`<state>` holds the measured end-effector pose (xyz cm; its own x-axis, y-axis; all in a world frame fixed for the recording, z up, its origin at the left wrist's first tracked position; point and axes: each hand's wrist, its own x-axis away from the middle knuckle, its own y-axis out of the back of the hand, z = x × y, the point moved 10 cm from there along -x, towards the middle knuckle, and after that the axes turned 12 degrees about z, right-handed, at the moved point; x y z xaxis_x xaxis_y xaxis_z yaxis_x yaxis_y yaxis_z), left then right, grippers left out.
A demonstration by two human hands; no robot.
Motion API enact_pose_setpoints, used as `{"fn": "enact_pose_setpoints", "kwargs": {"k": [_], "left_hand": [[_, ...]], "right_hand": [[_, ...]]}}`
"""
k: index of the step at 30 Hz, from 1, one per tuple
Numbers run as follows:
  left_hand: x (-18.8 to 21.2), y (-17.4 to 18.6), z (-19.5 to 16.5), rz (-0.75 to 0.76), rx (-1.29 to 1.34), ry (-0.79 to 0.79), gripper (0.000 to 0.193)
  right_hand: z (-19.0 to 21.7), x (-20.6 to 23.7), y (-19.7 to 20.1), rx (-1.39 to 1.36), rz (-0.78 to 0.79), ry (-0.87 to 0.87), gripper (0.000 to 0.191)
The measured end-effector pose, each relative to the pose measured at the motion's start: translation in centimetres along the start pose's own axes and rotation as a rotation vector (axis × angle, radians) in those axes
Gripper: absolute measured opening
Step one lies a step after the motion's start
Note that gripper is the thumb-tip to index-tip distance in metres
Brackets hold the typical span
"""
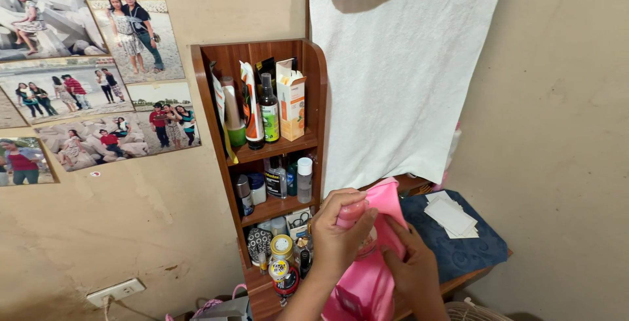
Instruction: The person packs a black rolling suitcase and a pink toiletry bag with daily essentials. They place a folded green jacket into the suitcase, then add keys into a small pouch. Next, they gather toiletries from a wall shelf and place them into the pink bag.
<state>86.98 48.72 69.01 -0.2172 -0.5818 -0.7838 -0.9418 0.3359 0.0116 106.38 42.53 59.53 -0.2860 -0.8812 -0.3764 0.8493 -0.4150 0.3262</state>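
My left hand (337,232) grips the top of a small pink-capped bottle (352,213) that is partly wrapped in a pink cloth (367,275). From the other side, my right hand (414,270) presses the cloth against the bottle. Both hands are low in the head view, just in front of a narrow wooden shelf unit (314,85). Most of the bottle is hidden by the cloth and my fingers.
The shelf holds bottles, tubes and a carton (291,101) on top, small bottles (304,180) in the middle, tins and jars (282,247) below. A white towel (400,72) hangs on the wall. A blue-covered table (472,242) carries white papers (451,216). Photos (78,72) and a wall socket (116,290) lie left.
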Motion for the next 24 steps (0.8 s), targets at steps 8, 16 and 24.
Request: {"fn": "enact_pose_setpoints", "kwargs": {"k": [8, 16, 24], "left_hand": [[-0.6, -2.8, 0.8, 0.193, 0.226, 0.105, 0.027], [-0.8, -1.9, 0.1, 0.109, 0.158, 0.075, 0.028], [-0.3, -2.6, -0.5, 0.223, 0.104, 0.065, 0.019]], "right_hand": [[-0.4, 0.3, -2.0, -0.376, 0.121, -0.081, 0.065], [3.8, 0.4, -1.7, -0.149, 0.080, -0.015, 0.066], [3.4, 0.2, -1.9, -0.167, 0.108, -0.021, 0.065]]}}
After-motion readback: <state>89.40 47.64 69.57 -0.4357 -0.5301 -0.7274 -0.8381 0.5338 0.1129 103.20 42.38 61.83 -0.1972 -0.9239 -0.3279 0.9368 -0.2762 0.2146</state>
